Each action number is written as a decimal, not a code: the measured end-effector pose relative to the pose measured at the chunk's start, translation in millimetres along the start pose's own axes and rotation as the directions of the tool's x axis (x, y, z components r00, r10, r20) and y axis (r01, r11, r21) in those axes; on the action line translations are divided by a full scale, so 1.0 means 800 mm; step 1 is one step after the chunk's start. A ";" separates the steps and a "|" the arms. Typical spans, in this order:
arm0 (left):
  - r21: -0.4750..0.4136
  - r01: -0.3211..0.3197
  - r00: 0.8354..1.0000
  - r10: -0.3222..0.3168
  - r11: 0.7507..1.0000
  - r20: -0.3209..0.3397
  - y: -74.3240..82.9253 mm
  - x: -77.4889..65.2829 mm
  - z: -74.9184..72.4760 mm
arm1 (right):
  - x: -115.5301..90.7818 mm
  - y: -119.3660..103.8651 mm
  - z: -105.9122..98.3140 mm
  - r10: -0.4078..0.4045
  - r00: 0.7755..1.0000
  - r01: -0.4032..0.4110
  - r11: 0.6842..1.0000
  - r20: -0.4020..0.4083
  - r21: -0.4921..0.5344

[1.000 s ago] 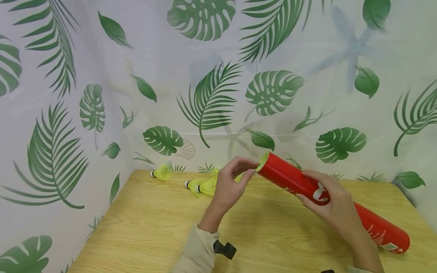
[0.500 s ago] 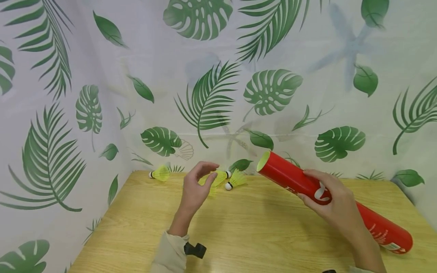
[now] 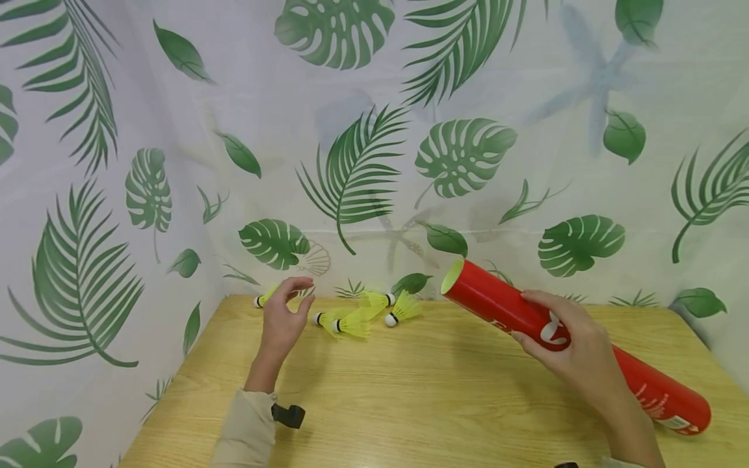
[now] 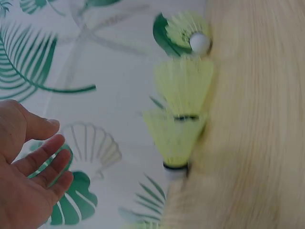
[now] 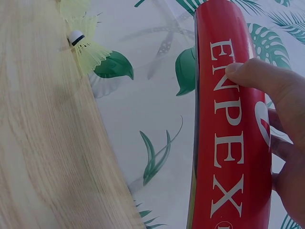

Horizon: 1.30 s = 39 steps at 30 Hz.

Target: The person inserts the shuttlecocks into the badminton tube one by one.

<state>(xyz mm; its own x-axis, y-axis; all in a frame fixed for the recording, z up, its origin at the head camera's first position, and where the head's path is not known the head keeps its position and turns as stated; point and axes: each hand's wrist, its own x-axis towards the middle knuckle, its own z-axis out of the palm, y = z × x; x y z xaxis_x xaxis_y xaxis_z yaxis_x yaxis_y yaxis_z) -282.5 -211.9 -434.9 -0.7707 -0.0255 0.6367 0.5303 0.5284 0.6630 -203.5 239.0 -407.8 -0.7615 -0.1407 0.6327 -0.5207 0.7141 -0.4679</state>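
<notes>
My right hand [image 3: 579, 348] grips a red shuttlecock tube [image 3: 486, 296] lettered ENPEX, tilted with its uncapped mouth up and to the left. In the right wrist view the thumb lies along the lettering of the tube [image 5: 226, 124]. My left hand [image 3: 283, 322] hovers over the back left of the table, fingers loosely bent and holding nothing. It partly covers a yellow shuttlecock [image 3: 263, 298] at the far left. Just right of it lie more yellow shuttlecocks [image 3: 354, 323], with another shuttlecock [image 3: 404, 309] near the wall, its white cork facing forward.
The wooden table [image 3: 398, 403] meets a leaf-patterned wall covering [image 3: 374, 195] along its back edge. A similar covering [image 3: 88, 273] stands along the left side. A small black device [image 3: 288, 416] is strapped at my left sleeve.
My left hand has moved left from the tube's mouth, past the middle shuttlecocks, toward the far-left one. The right hand and tube have barely moved.
</notes>
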 end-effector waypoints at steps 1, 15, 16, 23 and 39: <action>0.031 0.003 1.000 -0.003 1.000 -0.009 -0.006 0.000 -0.004 | 0.001 0.000 -0.001 -0.002 1.000 0.002 1.000 0.000 -0.004; 0.294 0.152 0.987 -0.162 0.944 0.008 -0.087 0.000 -0.057 | 0.003 0.002 -0.001 0.006 1.000 -0.006 1.000 0.008 -0.007; 0.299 0.166 0.984 -0.179 0.940 0.014 -0.092 0.000 -0.059 | 0.003 0.002 -0.001 0.008 1.000 -0.008 1.000 0.009 -0.006; 0.320 0.228 0.959 -0.269 0.920 0.091 -0.118 0.000 -0.064 | 0.001 0.005 -0.001 0.011 1.000 -0.011 1.000 0.007 -0.004; 0.394 0.108 0.958 -0.202 0.913 0.205 -0.141 0.002 -0.058 | -0.003 0.004 -0.002 0.044 0.999 -0.044 0.999 0.023 -0.017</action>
<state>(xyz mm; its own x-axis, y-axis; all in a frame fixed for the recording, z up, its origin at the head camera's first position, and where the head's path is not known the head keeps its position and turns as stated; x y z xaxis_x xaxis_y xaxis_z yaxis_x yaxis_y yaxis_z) -327.1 -310.9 -490.4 -0.9176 0.0432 0.3952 0.2618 0.8138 0.5188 -202.7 243.0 -409.8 -0.7924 -0.1249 0.5970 -0.4803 0.7310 -0.4846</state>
